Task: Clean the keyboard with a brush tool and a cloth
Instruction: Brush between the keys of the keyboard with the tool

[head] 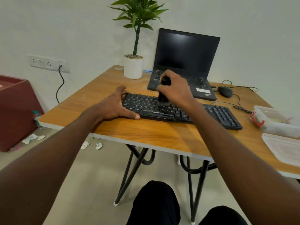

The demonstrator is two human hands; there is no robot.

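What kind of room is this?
Probably a small office or home study corner: a wooden desk holds an open laptop, a wired mouse and the keyboard, with a potted plant by the wall.

Single head-worn wide-angle view, looking forward and down from above the seated person's lap, lens bending the frame edges. Both forearms run in from the lower corners to mid-frame, close to the camera, over the wooden table point(146, 133). Wall fills the upper frame, floor the lower left.
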